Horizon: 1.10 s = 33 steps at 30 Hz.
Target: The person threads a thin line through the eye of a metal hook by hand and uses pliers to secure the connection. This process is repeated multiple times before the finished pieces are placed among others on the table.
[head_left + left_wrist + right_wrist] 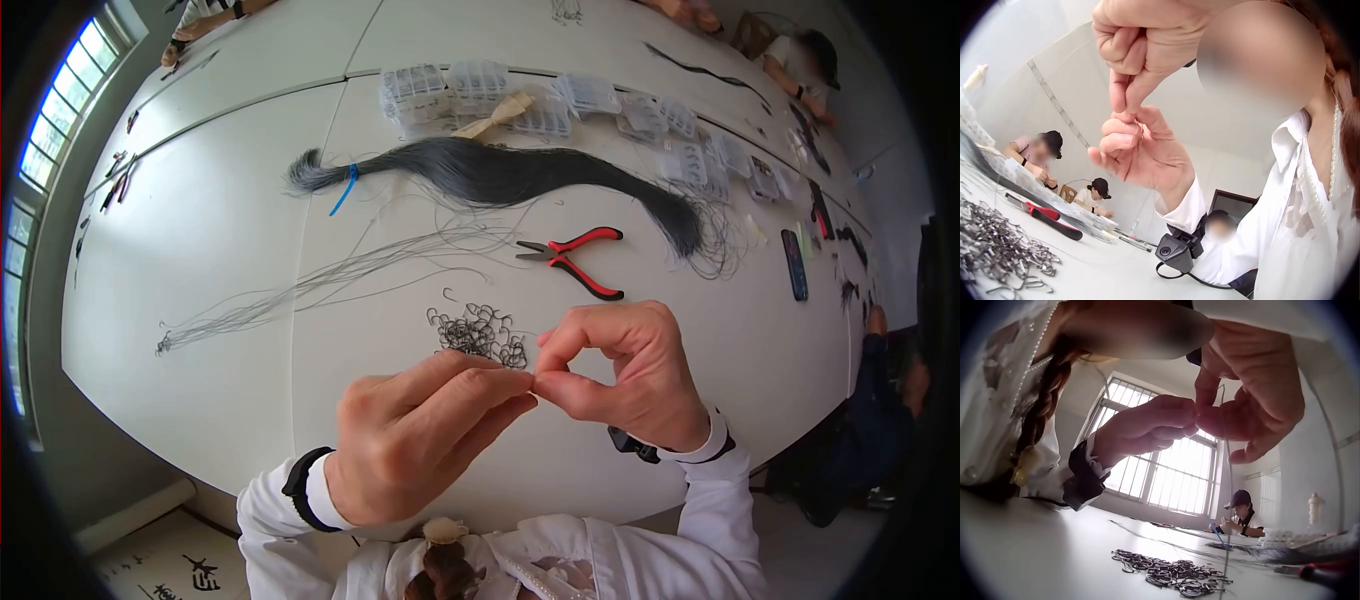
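Note:
In the head view the left hand (425,430) and the right hand (635,375) meet fingertip to fingertip at the near side of the table. Each pinches with thumb and index finger, and the right hand's finger and thumb form a ring. A thin fishing line (1229,487) runs down past the right hand in the right wrist view, with a bend at its top beside the fingers. The fingertips hide whatever small piece lies between them. Just beyond them is a pile of dark fish hooks (478,332).
Red-handled pliers (575,262) lie open beyond the hooks. Loose line lengths (300,290) stretch leftward. A dark bundle of line (480,170) with a blue tie (345,188) crosses the table before clear plastic boxes (415,95). A phone (795,265) lies right. Other people sit around.

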### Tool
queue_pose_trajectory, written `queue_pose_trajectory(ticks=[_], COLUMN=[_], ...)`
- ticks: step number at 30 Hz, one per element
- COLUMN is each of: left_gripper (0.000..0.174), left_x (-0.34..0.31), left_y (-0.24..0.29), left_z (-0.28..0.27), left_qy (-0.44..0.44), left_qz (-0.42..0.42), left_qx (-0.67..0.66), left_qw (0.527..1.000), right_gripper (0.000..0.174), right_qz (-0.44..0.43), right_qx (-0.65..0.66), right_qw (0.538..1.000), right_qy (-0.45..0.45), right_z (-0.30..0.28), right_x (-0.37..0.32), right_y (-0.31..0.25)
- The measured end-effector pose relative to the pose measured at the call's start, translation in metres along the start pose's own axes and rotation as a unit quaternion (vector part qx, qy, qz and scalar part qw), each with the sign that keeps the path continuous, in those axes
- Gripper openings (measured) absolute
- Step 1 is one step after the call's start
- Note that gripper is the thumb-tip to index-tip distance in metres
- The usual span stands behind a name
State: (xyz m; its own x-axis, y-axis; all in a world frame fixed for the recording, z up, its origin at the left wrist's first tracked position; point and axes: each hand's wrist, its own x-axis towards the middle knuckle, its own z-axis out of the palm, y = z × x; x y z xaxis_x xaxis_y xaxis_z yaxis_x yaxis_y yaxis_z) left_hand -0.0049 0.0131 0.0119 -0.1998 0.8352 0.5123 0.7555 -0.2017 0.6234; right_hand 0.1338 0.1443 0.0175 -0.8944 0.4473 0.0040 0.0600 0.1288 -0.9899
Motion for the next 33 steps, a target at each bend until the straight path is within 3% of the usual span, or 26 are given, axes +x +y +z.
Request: queue_pose_trajectory(ticks=[3, 12, 25, 27, 33], left_gripper=[0.023, 0.019, 0.014, 0.017, 0.015], left_x=[0.0013, 0.0020, 0.0035, 0.0028, 0.0008], left_y=[0.0023, 0.0027, 0.0063, 0.0063, 0.0045], left_z=[-0.0018, -0.0016, -0.0055, -0.0013, -0.0020], left_qy=[-0.015, -0.009, -0.040, 0.002, 0.009], left_qz=[-0.053, -0.078, -0.060, -0.061, -0.065], left_qx=[-0.027, -0.052, -0.021, -0.027, -0.014], left_qw=[0.998, 0.996, 0.997, 0.998, 0.998], right_gripper=[0.003, 0.005, 0.005, 0.006, 0.009], right_qz=[0.011, 0.028, 0.031, 0.036, 0.041], right_qx=[0.016, 0.029, 0.044, 0.056, 0.078], right_qw=[1.000, 0.999, 0.998, 0.998, 0.996], right_qy=[0.011, 0.012, 0.021, 0.018, 0.009], right_z=[0.0005, 0.0017, 0.0039, 0.0042, 0.0033], right_x=[-0.0005, -0.0010, -0.0022, -0.0026, -0.0022], right_y=[0.0006, 0.0002, 0.0024, 0.0021, 0.0019])
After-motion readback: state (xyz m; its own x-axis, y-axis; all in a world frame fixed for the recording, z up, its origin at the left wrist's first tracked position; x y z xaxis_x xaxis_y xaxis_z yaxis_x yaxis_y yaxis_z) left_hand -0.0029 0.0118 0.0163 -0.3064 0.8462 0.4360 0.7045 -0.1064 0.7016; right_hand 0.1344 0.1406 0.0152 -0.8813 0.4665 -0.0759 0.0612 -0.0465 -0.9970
